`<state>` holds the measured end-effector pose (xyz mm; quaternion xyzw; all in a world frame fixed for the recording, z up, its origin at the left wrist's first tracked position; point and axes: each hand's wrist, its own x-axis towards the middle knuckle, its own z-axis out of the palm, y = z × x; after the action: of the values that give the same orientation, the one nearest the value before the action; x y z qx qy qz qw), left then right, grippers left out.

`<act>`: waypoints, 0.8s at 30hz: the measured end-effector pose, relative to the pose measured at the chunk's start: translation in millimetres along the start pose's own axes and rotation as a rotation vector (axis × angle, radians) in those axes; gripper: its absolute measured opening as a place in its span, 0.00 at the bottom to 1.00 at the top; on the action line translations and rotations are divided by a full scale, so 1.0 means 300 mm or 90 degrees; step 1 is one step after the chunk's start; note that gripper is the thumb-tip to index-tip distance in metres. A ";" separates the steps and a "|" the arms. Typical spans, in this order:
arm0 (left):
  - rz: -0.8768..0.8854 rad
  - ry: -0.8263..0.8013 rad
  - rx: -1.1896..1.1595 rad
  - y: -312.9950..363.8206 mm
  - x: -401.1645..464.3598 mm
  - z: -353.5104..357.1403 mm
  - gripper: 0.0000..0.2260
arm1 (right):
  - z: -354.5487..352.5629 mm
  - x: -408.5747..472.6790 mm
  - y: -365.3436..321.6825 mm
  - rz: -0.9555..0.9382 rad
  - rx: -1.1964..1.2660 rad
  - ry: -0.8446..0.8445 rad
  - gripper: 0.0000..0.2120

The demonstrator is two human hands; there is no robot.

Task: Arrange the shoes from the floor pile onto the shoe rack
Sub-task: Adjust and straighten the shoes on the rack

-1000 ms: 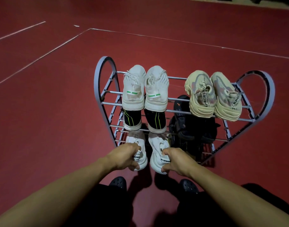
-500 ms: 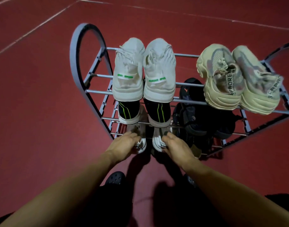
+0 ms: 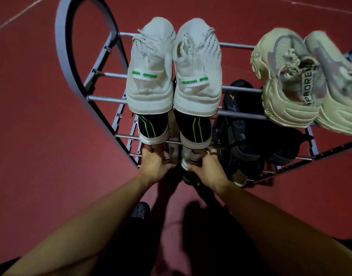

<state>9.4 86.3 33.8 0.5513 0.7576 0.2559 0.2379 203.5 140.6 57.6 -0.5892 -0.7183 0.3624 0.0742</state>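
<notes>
Gripping one white shoe each, the left hand point(image 3: 156, 163) and right hand point(image 3: 208, 169) reach under the rack point(image 3: 71, 62) at its 6 o'clock edge, fingers curled tight around the heels. The left shoe point(image 3: 172, 153) and right shoe point(image 3: 188, 159) sit on the lowest tier, mostly hidden by upper shoes; fingertips are out of sight. Dark shoes point(image 3: 250, 136) at 3 o'clock blur together.

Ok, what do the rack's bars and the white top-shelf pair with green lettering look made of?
Rack bars: apparently metal tube, smooth grey with a slight sheen. White pair: seemingly knitted fabric uppers, matte with a woven texture, on smooth ridged soles, likely foam or rubber.
</notes>
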 end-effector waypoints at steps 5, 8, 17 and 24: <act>-0.273 -0.081 -0.147 -0.038 -0.038 0.040 0.45 | 0.052 0.002 0.052 0.175 0.135 0.045 0.36; -0.334 -0.075 -0.342 -0.062 -0.058 0.057 0.31 | 0.092 0.015 0.071 0.275 0.377 -0.006 0.28; -0.340 -0.026 -0.423 -0.070 -0.050 0.056 0.22 | 0.179 0.033 0.062 0.267 0.600 0.078 0.20; -0.379 -0.084 -0.329 -0.043 -0.067 0.070 0.24 | 0.132 0.006 0.082 0.206 0.438 0.002 0.14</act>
<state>19.3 66.3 11.0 0.2445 0.7781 0.3219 0.4808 201.4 126.1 13.3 -0.6362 -0.4524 0.5885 0.2104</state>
